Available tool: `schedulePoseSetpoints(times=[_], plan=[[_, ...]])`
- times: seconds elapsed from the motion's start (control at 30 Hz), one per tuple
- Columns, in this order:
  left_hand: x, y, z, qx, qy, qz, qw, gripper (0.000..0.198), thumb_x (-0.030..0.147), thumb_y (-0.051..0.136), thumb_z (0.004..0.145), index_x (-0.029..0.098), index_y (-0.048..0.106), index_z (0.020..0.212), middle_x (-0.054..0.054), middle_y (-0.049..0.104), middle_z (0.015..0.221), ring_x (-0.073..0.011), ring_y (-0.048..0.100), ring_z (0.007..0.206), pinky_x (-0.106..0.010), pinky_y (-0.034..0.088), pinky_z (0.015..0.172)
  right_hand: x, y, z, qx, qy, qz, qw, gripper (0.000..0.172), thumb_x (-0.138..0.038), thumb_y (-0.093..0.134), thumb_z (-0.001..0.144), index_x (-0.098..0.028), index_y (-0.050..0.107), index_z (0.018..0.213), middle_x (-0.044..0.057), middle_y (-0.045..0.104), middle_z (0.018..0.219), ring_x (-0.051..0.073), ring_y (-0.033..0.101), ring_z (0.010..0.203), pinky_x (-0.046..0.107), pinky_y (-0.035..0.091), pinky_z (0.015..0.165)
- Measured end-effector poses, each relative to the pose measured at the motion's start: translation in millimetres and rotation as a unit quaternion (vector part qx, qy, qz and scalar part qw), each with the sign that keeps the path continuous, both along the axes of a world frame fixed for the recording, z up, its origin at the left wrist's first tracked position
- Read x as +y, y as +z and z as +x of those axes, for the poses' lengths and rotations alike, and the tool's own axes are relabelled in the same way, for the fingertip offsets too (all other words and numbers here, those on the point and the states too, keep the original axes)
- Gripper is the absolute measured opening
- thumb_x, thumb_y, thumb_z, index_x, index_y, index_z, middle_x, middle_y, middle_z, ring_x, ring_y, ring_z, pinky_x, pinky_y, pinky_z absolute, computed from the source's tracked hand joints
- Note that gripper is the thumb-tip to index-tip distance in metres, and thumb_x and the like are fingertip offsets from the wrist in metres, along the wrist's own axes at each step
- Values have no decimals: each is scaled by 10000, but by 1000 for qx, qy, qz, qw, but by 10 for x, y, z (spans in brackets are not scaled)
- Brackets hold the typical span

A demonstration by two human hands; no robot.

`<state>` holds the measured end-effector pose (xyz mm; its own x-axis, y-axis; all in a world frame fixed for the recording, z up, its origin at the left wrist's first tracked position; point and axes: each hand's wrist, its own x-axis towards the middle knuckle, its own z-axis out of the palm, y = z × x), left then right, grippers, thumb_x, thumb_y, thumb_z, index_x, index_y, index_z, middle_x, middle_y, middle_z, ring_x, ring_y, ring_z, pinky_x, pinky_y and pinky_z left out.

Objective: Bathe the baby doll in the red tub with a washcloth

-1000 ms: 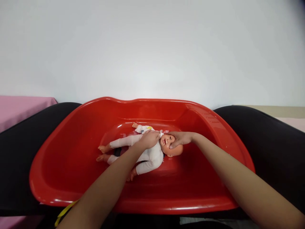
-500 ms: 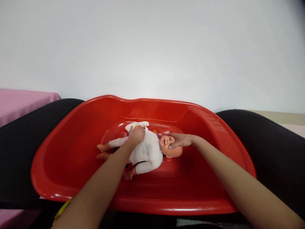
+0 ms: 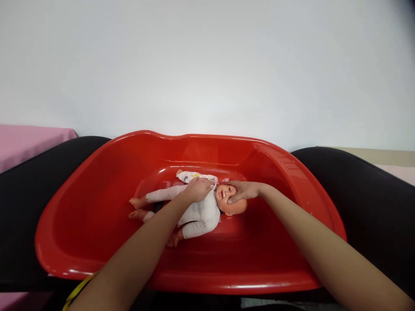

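Note:
A baby doll [image 3: 202,214] in a white suit lies on its back in a red plastic tub [image 3: 97,207], head to the right and bare feet to the left. My right hand [image 3: 244,190] cups the doll's head from the far side, fingers over its cheek. My left hand [image 3: 198,190] presses a small white patterned cloth [image 3: 194,176] against the doll's upper chest, near the neck. The cloth sticks out beyond my fingers toward the tub's far wall.
The tub rests on a black padded surface [image 3: 363,194] that shows on both sides. A pink cloth [image 3: 29,140] lies at the far left. A plain white wall fills the background. A yellow strap [image 3: 76,291] shows by my left forearm at the bottom edge.
My left hand slid with the cloth from the doll's neck down to its belly and back up to the chest. My right hand stayed on the doll's head.

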<state>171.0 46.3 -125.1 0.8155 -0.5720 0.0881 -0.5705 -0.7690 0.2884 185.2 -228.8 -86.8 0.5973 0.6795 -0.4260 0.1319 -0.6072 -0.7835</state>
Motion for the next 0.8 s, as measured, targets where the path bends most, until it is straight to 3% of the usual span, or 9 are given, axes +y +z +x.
schedulePoseSetpoints(times=[0.1, 0.27, 0.4, 0.5, 0.6, 0.7, 0.8], plan=[[159, -85, 91, 17, 84, 13, 996, 512, 336, 284, 1159, 217, 651, 1495, -58, 627, 1591, -251, 520, 1518, -519, 316, 1308, -1, -1, 0, -4, 2, 1, 1000, 930, -549, 939, 735, -243, 577, 1534, 114, 662, 1511, 344, 635, 1386, 476, 507, 1191], [530, -135, 196, 2, 199, 64, 978, 513, 275, 295, 1132, 196, 619, 1521, -93, 576, 1637, -316, 403, 1607, -659, 223, 1328, 49, 113, -51, 5, 26, 26, 999, 810, -553, 938, 744, -258, 663, 1446, 101, 678, 1493, 351, 639, 1379, 464, 520, 1177], [709, -162, 206, -7, 266, 69, 961, 532, 259, 269, 1116, 187, 605, 1522, -122, 574, 1633, -343, 400, 1600, -689, 319, 1274, 75, 185, -81, -7, 41, 44, 998, 819, -563, 930, 761, -262, 654, 1471, 97, 675, 1497, 344, 616, 1413, 451, 487, 1213], [730, -104, 195, -31, 281, 57, 957, 525, 256, 258, 1117, 134, 646, 1448, -196, 642, 1527, -374, 505, 1509, -684, 376, 1232, 68, 179, -69, -5, 40, 35, 999, 838, -582, 932, 748, -248, 656, 1464, 106, 665, 1509, 346, 609, 1422, 453, 481, 1218], [597, 20, 145, -52, 219, 30, 974, 519, 295, 264, 1139, 96, 678, 1381, -205, 687, 1450, -323, 602, 1413, -524, 427, 1245, 48, 137, -39, -6, 22, 8, 1000, 877, -593, 945, 716, -248, 646, 1465, 108, 662, 1512, 350, 635, 1382, 468, 515, 1180], [316, 102, 32, -37, 70, -38, 996, 495, 335, 318, 1148, 116, 681, 1404, -133, 674, 1512, -246, 597, 1441, -366, 430, 1261, 34, 112, -29, -24, 2, -25, 999, 926, -602, 947, 691, -246, 629, 1485, 113, 675, 1483, 354, 657, 1337, 476, 537, 1144], [60, 93, -107, -17, -40, -83, 996, 495, 371, 320, 1157, 185, 687, 1434, -62, 676, 1531, -204, 607, 1443, -318, 422, 1266, 34, 122, -49, -47, -1, -27, 999, 935, -597, 941, 684, -252, 629, 1495, 108, 695, 1442, 348, 657, 1322, 458, 542, 1128]])
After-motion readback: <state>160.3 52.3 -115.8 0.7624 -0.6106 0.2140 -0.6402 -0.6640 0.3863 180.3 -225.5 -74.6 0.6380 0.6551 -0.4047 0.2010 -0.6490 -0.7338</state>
